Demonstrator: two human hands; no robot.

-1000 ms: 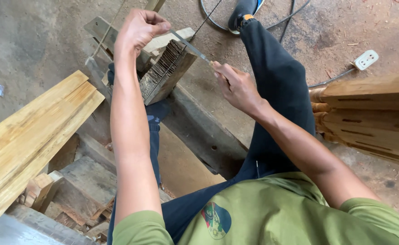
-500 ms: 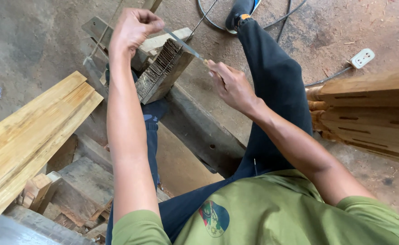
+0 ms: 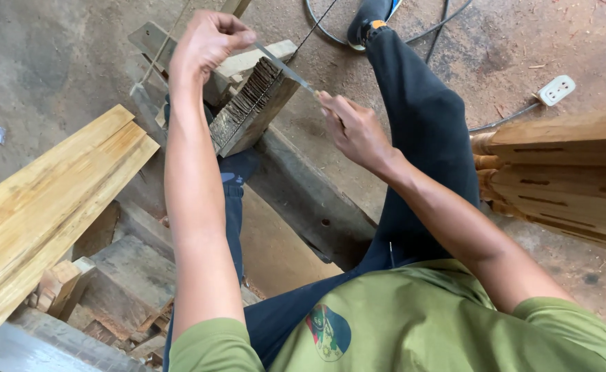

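My left hand (image 3: 208, 40) and my right hand (image 3: 352, 128) each grip one end of a thin flat metal blade (image 3: 284, 67). The blade lies across the top edge of a weathered wooden block (image 3: 253, 110) whose face is scored with many close grooves. The block stands tilted between my legs in dark trousers. My left hand is closed at the blade's far end, above the block. My right hand pinches the near end, just right of the block.
Pale planks (image 3: 48, 200) lie at the left over grey offcuts (image 3: 117, 275). A heavy grey beam (image 3: 317, 200) runs under the block. Turned wooden furniture parts (image 3: 565, 179) sit at the right. Cables and a white plug socket (image 3: 555, 89) lie on the dusty floor.
Both hands and the blade have shifted slightly up and left across the top of the block. The block has stayed in place.
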